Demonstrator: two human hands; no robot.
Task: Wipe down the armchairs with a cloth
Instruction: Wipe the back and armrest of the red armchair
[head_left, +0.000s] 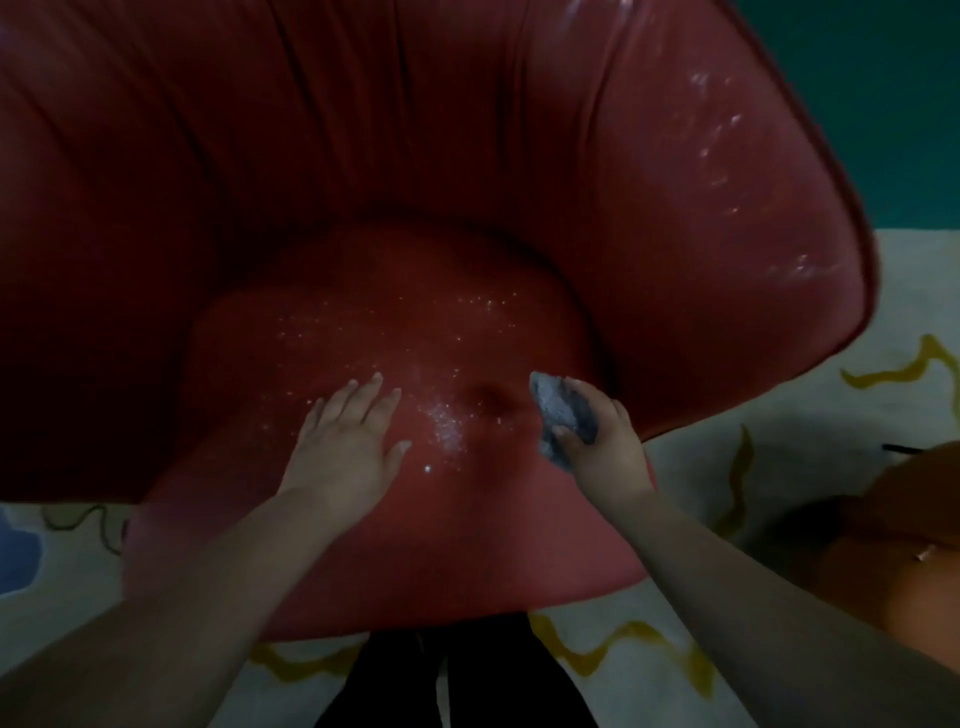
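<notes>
Right grip (597, 436) bunches cloth (563, 410) above armchair (467, 156) seat (speckled white).

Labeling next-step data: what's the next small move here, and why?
Probably sweep the cloth left across the seat: the right hand grips it just right of the white specks, while the left hand lies flat beside them.

Armchair (467, 156) back running off top and left edges; orange object (904, 545) cut by right edge, unidentifiable; cloth (563, 410) partly hiding inside right hand (602, 441).
</notes>
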